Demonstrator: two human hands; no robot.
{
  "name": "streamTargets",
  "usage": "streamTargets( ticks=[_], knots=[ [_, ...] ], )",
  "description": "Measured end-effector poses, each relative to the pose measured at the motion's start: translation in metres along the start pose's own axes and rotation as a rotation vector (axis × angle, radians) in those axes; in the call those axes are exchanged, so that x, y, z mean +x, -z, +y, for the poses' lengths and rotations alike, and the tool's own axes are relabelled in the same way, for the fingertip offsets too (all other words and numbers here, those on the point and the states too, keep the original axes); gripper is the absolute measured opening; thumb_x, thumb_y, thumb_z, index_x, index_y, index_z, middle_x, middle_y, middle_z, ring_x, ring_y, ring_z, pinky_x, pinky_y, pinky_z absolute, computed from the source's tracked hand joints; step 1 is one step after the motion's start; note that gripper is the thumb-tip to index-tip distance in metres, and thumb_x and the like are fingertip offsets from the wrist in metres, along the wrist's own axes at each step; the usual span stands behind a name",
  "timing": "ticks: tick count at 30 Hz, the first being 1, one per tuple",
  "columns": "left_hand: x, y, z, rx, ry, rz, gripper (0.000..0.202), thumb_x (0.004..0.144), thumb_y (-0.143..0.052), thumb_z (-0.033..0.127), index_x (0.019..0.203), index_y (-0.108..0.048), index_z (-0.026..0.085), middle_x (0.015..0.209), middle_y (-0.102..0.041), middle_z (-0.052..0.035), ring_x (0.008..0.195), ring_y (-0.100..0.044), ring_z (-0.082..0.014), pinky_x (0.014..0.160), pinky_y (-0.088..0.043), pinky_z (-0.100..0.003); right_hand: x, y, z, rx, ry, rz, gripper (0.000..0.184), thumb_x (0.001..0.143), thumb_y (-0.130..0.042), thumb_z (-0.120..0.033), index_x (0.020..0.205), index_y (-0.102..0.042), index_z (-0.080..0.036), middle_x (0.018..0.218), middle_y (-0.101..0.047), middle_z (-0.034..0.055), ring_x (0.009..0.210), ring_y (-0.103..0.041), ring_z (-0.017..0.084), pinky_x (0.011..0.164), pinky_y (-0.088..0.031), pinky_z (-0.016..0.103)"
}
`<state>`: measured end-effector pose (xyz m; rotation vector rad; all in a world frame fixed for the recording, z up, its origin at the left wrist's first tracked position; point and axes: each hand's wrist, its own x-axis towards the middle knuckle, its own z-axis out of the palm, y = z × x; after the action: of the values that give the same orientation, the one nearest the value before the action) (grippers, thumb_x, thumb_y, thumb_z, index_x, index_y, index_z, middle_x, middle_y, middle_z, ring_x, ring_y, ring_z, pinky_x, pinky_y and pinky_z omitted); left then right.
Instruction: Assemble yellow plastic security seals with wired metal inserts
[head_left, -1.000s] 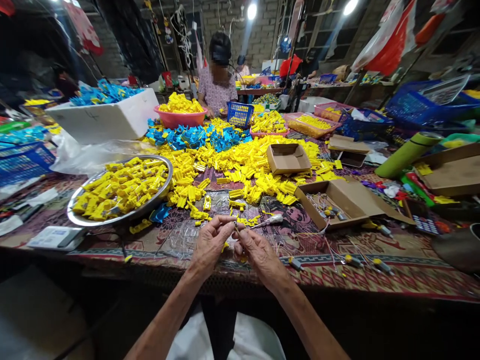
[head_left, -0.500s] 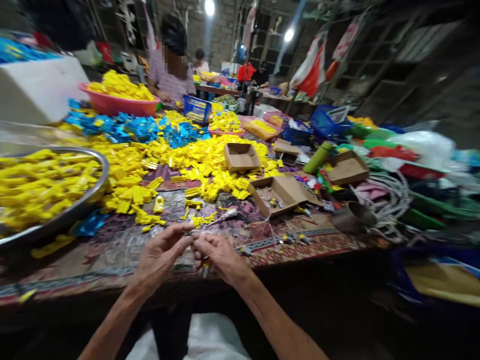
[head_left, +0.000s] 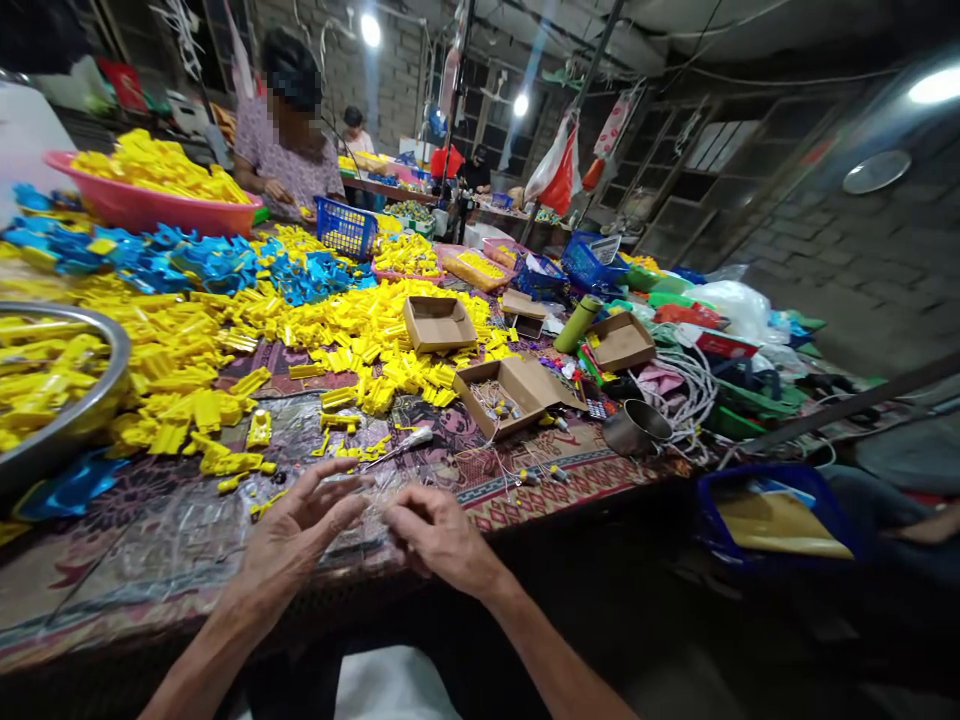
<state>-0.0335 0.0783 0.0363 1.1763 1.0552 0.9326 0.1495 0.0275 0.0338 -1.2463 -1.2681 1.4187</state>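
Note:
Above the near edge of the table my left hand (head_left: 304, 525) is open, its fingers stretched apart, and I see nothing in it. Close to it on the right, my right hand (head_left: 442, 540) is closed with thumb and fingertips together; what it holds, if anything, is hidden. Just beyond the hands lies a screwdriver (head_left: 409, 442) with a pale handle, beside small yellow plastic pieces (head_left: 352, 447). To the right, a cardboard box (head_left: 517, 425) holds small motor-like parts with thin wires. A few similar parts (head_left: 555, 473) lie on the patterned cloth (head_left: 480, 510).
Yellow plastic parts (head_left: 330, 325) are heaped across the table, with blue parts (head_left: 187, 262) behind. A metal basin (head_left: 120, 370) stands left and a pink basin (head_left: 157, 212) farther back. A metal cup (head_left: 636, 428) is right. A co-worker (head_left: 289, 150) sits opposite.
The view has swung to the right. My hands have come apart, and the left fingers have opened. A small yellow-and-grey part visible under my right hand before is now out of sight.

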Motion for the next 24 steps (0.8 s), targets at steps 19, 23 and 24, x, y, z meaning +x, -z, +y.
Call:
streamTargets(
  ticks=[19,23,24],
  knots=[
    [0.015,0.001,-0.031,0.070,0.074,-0.053,0.044,0.071,-0.075,0.053,0.101,-0.068,0.021,0.098,-0.073,-0.0059,0.078,-0.073,-0.0218,0.071,-0.058,-0.030,-0.020,0.265,0.065,-1.213,0.118,0.704,0.031,0.091,-0.039,-0.038,0.069,-0.055,-0.022,0.076,-0.062,0.0108,0.080,-0.057,0.026,0.075,-0.042,0.036],
    [0.012,-0.002,-0.028,0.070,0.095,-0.042,0.047,0.069,-0.075,0.054,0.099,-0.067,0.019,0.095,-0.072,-0.0064,0.078,-0.073,-0.0226,0.068,-0.057,-0.029,-0.024,0.264,0.055,-1.260,0.132,0.668,0.031,0.091,-0.042,-0.037,0.073,-0.059,-0.020,0.075,-0.063,0.0099,0.076,-0.058,0.025,0.073,-0.043,0.036],
    [0.012,-0.002,-0.029,0.066,0.097,-0.042,0.047,0.069,-0.075,0.055,0.099,-0.067,0.019,0.094,-0.072,-0.0061,0.078,-0.073,-0.0225,0.068,-0.056,-0.029,-0.024,0.261,0.049,-1.266,0.142,0.660,0.029,0.091,-0.043,-0.037,0.076,-0.061,-0.019,0.076,-0.064,0.0098,0.077,-0.059,0.025,0.074,-0.044,0.036]
  ],
)
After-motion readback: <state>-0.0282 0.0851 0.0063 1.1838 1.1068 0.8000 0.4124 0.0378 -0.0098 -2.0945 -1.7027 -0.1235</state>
